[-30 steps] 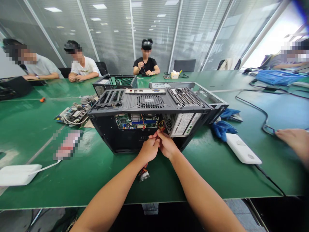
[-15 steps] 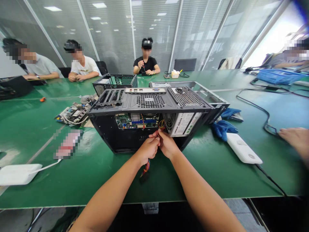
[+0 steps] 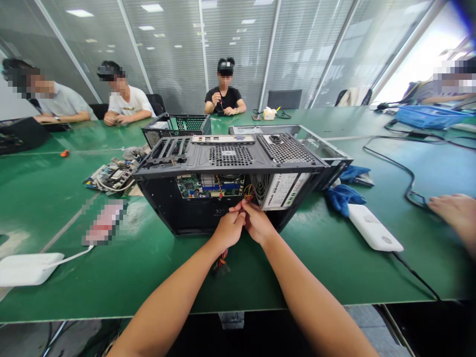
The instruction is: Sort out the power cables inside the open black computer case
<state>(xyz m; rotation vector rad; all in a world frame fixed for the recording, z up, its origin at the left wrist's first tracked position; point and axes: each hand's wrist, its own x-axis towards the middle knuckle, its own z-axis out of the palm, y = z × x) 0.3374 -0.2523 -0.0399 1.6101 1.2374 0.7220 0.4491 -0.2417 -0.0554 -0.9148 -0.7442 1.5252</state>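
Observation:
A black computer case (image 3: 201,213) lies in front of me, its rear panel facing up. Through an opening in its near side I see a green motherboard (image 3: 191,187), and to the right of it a power supply (image 3: 284,191) with a white label. Coloured power supply cables (image 3: 248,191) run out beside its fan. My left hand (image 3: 231,229) and my right hand (image 3: 258,223) meet at this opening, both closed round the cable bundle. Below my left hand hangs the bundle's loose end with a dark connector (image 3: 222,269). My fingertips partly hide the grip.
Left lie a loose circuit board (image 3: 111,173), a phone (image 3: 106,221) and a white charger (image 3: 31,268). Right are blue gloves (image 3: 344,198), a white power strip (image 3: 375,228), black cables and another person's hand (image 3: 453,213). More cases (image 3: 178,124) stand behind; co-workers sit around the table.
The hanging cable end has swung slightly to the left and down. Both hands stay at nearly the same spot on the bundle.

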